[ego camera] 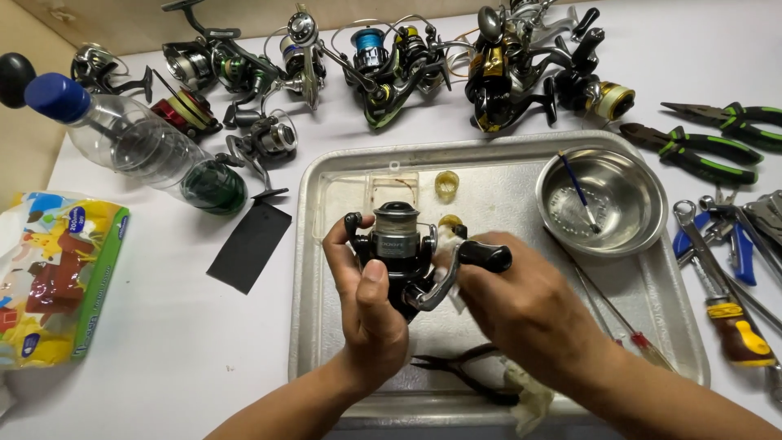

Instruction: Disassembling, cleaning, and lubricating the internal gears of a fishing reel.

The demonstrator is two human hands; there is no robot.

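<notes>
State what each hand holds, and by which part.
Left hand grips the black fishing reel around its body. Right hand presses a white cloth against the reel's side.

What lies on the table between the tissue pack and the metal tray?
In the head view, a flat black rectangular sheet lies between the tissue pack and the metal tray; elsewhere that stretch is bare white table.

Left hand grips a black spinning reel over the metal tray, right hand on its handle knob.
</notes>
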